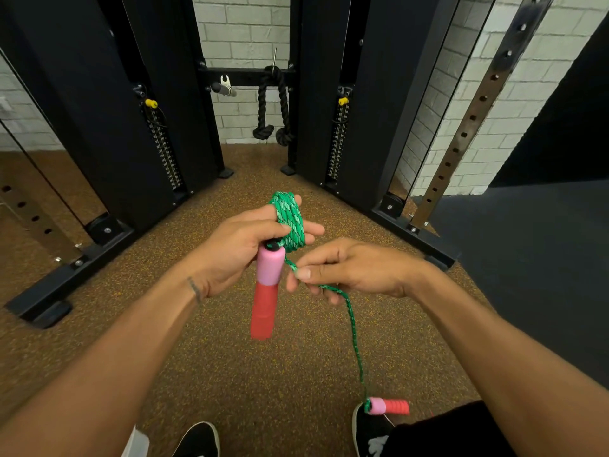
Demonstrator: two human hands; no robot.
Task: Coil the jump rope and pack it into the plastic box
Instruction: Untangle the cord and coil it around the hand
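Jump rope [290, 219], head view: green cord coiled round the extended fingers of left hand [237, 249], pinned there by the thumb. Pink-and-red handle [267, 291] hanging below the coil. Free length pinched between thumb and forefinger of right hand [349, 270], then dropping to second handle [388, 406] beside a black shoe [370, 433]. All held above speckled brown floor [230, 374]. At bottom left, a pale translucent edge, possibly the plastic box [136, 440].
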